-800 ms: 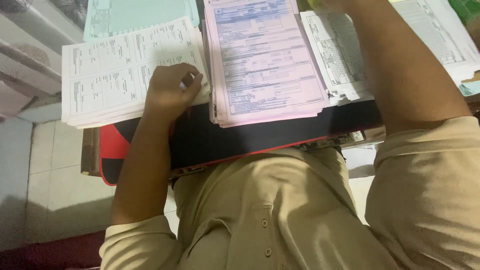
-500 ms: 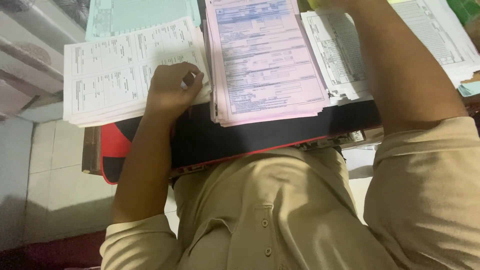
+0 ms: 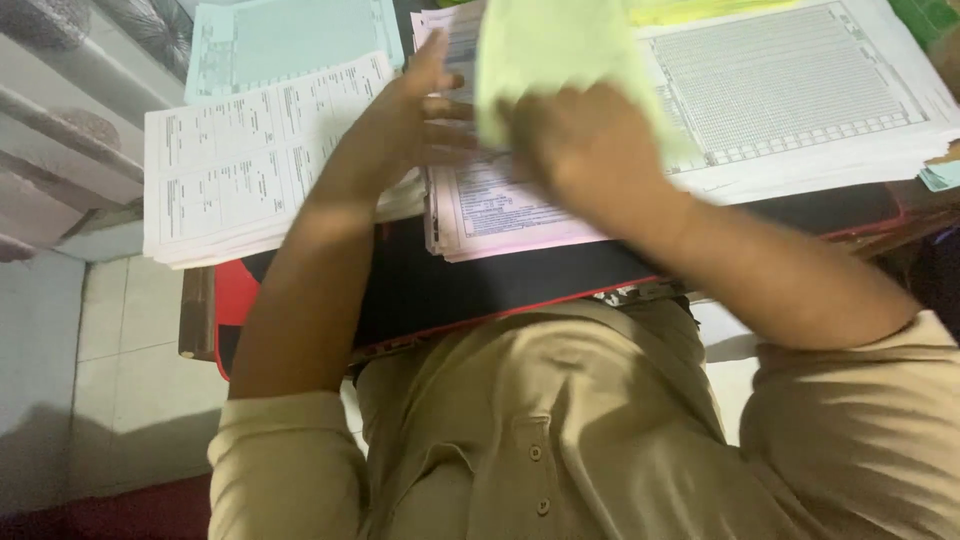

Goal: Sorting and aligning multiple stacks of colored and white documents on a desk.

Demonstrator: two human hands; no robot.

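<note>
1. Gripping a pale green sheet, the right hand is closed on its lower part — the paper rises away from the hand toward the far side of the desk.
2. That sheet hangs directly over the pink stack, covering the stack's far half; its long axis runs roughly away from the person, slightly tilted, and it is blurred.
3. Left of the pink stack, the left hand lies flat with fingers spread and apart, fingertips touching the stack's left edge — it holds nothing.
4. Both hands are close to the sheet, but the right alone has it; the left is just beside it.
5. Left of the pink stack lies a white stack, with a blue sheet beyond it.
6. Right of the pink stack lies a wide gridded sheet.
</note>
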